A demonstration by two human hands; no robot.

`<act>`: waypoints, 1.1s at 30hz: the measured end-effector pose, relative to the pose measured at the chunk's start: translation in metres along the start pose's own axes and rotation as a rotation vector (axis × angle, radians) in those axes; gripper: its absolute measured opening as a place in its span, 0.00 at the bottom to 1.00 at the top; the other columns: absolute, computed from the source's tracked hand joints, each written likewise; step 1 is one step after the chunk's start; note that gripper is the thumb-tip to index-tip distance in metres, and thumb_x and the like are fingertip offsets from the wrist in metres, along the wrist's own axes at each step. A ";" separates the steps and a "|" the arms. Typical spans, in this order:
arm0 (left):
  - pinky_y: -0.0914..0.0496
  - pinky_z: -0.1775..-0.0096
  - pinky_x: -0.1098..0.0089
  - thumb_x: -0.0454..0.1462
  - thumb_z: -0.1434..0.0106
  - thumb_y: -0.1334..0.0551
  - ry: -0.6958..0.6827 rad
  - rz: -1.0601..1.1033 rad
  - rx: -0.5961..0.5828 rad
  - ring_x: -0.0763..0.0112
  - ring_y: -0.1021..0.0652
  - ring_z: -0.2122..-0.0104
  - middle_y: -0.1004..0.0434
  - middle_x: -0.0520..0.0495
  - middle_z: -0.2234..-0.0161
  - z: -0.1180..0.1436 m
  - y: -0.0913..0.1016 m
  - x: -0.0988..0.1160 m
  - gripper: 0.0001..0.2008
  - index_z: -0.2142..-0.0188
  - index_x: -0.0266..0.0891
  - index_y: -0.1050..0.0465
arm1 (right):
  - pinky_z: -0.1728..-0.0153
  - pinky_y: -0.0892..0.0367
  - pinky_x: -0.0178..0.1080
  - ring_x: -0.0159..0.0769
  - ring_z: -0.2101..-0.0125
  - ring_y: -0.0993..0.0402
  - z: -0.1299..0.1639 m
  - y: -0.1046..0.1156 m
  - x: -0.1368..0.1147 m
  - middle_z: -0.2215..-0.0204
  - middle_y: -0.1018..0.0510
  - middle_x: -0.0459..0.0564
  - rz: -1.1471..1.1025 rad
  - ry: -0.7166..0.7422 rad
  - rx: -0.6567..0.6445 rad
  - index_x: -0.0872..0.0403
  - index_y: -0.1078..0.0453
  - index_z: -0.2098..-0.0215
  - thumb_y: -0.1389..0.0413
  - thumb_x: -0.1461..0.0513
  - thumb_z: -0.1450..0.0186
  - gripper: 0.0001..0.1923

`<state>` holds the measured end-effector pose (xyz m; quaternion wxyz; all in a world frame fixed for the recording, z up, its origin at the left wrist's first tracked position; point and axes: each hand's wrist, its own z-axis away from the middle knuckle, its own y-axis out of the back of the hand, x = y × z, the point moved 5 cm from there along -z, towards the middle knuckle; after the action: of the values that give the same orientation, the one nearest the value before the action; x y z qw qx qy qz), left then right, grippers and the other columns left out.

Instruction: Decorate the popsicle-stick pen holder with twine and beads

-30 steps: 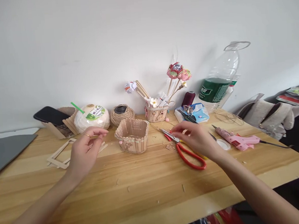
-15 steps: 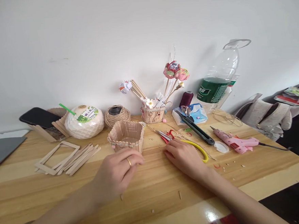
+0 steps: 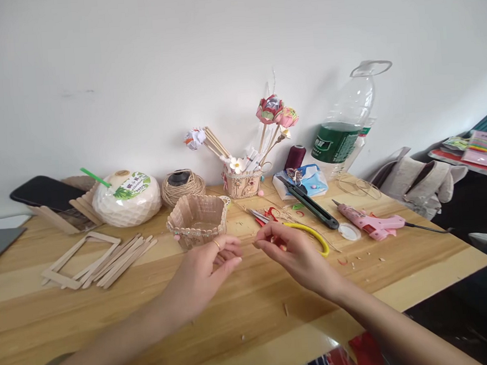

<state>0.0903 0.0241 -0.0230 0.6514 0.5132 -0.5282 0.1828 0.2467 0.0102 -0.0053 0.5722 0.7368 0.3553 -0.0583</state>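
Note:
My left hand (image 3: 207, 265) hovers just in front of a small basket of wooden craft sticks (image 3: 197, 222), its fingers loosely curled and the thumb apart, with nothing seen in it. Close by on the right, my right hand (image 3: 290, 251) is closed in a pinch; a tiny bit seems to show at its fingertips, too small to name. Behind that hand lie scissors with yellow handles (image 3: 317, 237), partly covered by it. A black utility knife (image 3: 312, 204) rests farther back, and a pink glue gun (image 3: 371, 222) lies to the right.
At left are a stick frame (image 3: 73, 283), loose craft sticks (image 3: 121, 260), a white coconut (image 3: 127, 204) with a straw and a phone (image 3: 46, 192). A twine roll (image 3: 183, 188), a decorated flower pot (image 3: 242, 183) and a large bottle (image 3: 340, 137) stand along the wall.
My right hand has lifted off the tabletop beside the scissors and closed in a pinch. My left hand has turned, its thumb spreading from the fingers. The view has shifted slightly right.

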 end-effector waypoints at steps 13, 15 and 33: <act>0.29 0.71 0.69 0.39 0.49 0.36 0.272 0.484 0.081 0.71 0.25 0.78 0.25 0.52 0.79 0.003 0.001 -0.013 0.06 0.76 0.38 0.30 | 0.72 0.36 0.32 0.30 0.73 0.30 -0.001 0.002 -0.001 0.74 0.25 0.44 -0.388 -0.173 -0.015 0.54 0.32 0.67 0.50 0.65 0.37 0.06; 0.29 0.71 0.70 0.39 0.49 0.37 0.289 0.498 0.054 0.72 0.24 0.77 0.23 0.51 0.78 0.003 0.000 -0.013 0.06 0.76 0.38 0.31 | 0.75 0.38 0.32 0.29 0.76 0.32 0.005 0.008 0.005 0.78 0.28 0.43 -0.251 -0.174 -0.058 0.54 0.32 0.69 0.52 0.66 0.37 0.07; 0.29 0.66 0.69 0.33 0.54 0.34 0.429 0.669 0.044 0.69 0.21 0.72 0.20 0.50 0.75 0.006 -0.006 -0.021 0.07 0.72 0.38 0.25 | 0.72 0.28 0.47 0.52 0.61 0.26 0.056 0.010 0.055 0.59 0.25 0.59 0.798 -0.130 -0.002 0.57 0.32 0.58 0.53 0.60 0.35 0.13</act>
<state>0.0843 0.0227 -0.0453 0.6402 0.2768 -0.5141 0.4993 0.3119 -0.0154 -0.0434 0.5719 0.8111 0.0045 0.1222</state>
